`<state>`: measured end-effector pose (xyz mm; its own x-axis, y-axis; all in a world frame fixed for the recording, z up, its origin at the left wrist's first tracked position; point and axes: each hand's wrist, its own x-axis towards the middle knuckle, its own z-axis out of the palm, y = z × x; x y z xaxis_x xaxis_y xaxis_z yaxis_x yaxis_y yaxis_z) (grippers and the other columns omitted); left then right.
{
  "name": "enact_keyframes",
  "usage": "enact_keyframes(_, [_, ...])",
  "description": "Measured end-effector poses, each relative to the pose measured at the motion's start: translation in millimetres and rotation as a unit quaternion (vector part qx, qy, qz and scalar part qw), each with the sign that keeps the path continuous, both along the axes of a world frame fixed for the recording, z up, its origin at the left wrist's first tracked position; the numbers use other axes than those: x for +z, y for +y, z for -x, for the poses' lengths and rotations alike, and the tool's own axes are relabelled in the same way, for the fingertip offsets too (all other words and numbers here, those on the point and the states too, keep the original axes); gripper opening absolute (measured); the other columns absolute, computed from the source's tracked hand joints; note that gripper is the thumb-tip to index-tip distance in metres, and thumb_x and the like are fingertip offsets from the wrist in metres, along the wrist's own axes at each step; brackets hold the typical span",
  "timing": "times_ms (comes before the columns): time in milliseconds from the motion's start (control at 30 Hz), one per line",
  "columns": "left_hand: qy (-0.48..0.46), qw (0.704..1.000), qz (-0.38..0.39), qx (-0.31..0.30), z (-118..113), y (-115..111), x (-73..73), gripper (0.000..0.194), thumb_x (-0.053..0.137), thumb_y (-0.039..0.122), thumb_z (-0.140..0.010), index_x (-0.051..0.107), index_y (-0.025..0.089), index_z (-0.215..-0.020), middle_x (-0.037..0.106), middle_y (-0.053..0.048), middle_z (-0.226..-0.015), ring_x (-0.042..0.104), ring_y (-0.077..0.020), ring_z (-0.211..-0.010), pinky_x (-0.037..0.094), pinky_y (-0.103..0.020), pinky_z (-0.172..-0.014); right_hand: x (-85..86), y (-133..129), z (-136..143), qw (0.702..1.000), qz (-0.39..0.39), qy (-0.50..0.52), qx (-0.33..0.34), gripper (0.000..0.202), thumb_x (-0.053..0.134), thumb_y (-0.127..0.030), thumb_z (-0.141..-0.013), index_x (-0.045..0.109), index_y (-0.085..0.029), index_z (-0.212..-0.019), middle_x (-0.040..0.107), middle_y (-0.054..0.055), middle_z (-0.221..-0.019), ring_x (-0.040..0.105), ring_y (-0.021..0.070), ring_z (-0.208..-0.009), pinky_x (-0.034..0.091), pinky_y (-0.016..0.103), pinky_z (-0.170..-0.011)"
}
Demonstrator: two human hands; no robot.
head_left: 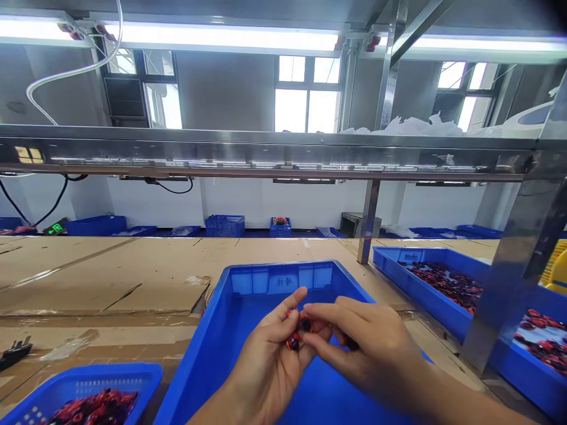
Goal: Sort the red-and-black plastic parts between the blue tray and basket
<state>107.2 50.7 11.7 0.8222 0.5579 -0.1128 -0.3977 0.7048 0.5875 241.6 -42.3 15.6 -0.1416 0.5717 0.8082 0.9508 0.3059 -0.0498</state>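
Note:
Over a blue plastic bin (248, 283), both hands come together around small red and black parts. My left hand (270, 360) is palm up, its thumb pressing a small red-and-black part (292, 341) against the fingers. My right hand (363, 336) pinches another small red-and-black part (305, 324) between thumb and fingertips, touching the left hand's part. The parts' exact kind is too small to make out, and fingers hide some of them. Below the hands, the bin's blue floor shows.
At lower left a blue basket (150, 378) holds many red parts (97, 407). Blue trays of similar parts (443, 283) stand at right, behind a metal post (505, 271). A black plug (15, 353) lies on the cardboard-covered table (110, 283). A metal shelf beam (266, 154) crosses above.

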Motion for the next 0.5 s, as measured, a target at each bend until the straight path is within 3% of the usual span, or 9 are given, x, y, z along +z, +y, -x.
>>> enact_keyframes(100, [-0.021, 1.0, -0.001, -0.015, 2.8, -0.4, 1.1, 0.046, 0.049, 0.003, -0.089, 0.044, 0.009, -0.134, 0.066, -0.01, -0.085, 0.069, -0.0155, -0.074, 0.057, -0.025, -0.072, 3.0, -4.1, 1.8, 0.997, -0.036, -0.063, -0.009, 0.021, 0.065, -0.023, -0.086, 0.065, -0.021, -0.107, 0.061, -0.003, -0.064, 0.053, 0.0099, -0.052, 0.036, 0.024, -0.05])
enact_keyframes(233, [-0.035, 0.999, -0.008, -0.019, 5.0, 2.6, 0.4, 0.042, 0.05, 0.004, -0.09, 0.047, 0.009, -0.131, 0.068, -0.015, -0.096, 0.069, -0.0157, -0.081, 0.057, -0.026, -0.076, 2.4, -3.0, 2.6, 0.996, -0.049, -0.073, -0.013, 0.021, 0.064, -0.02, -0.087, 0.066, -0.02, -0.108, 0.061, -0.002, -0.065, 0.053, 0.0095, -0.053, 0.034, 0.024, -0.049])
enact_keyframes(400, [-0.012, 0.999, -0.042, -0.026, 4.4, 3.2, 1.6, 0.041, 0.051, 0.009, -0.091, 0.046, 0.011, -0.132, 0.069, -0.017, -0.106, 0.07, -0.0145, -0.074, 0.057, -0.024, -0.067, -0.6, 0.3, 0.3, 0.998, -0.028, -0.058, -0.004, 0.02, 0.061, -0.019, -0.089, 0.066, -0.022, -0.108, 0.065, -0.001, -0.072, 0.056, 0.0105, -0.059, 0.039, 0.024, -0.055])
enact_keyframes(500, [0.01, 0.999, -0.036, -0.012, 1.8, 0.1, 0.7, 0.043, 0.051, 0.008, -0.091, 0.043, 0.01, -0.133, 0.069, -0.017, -0.103, 0.07, -0.0168, -0.084, 0.056, -0.026, -0.075, -1.2, -1.3, -0.2, 0.994, 0.01, -0.11, -0.01, 0.025, 0.058, -0.02, -0.09, 0.064, -0.023, -0.114, 0.064, -0.001, -0.071, 0.055, 0.0115, -0.057, 0.037, 0.025, -0.052])
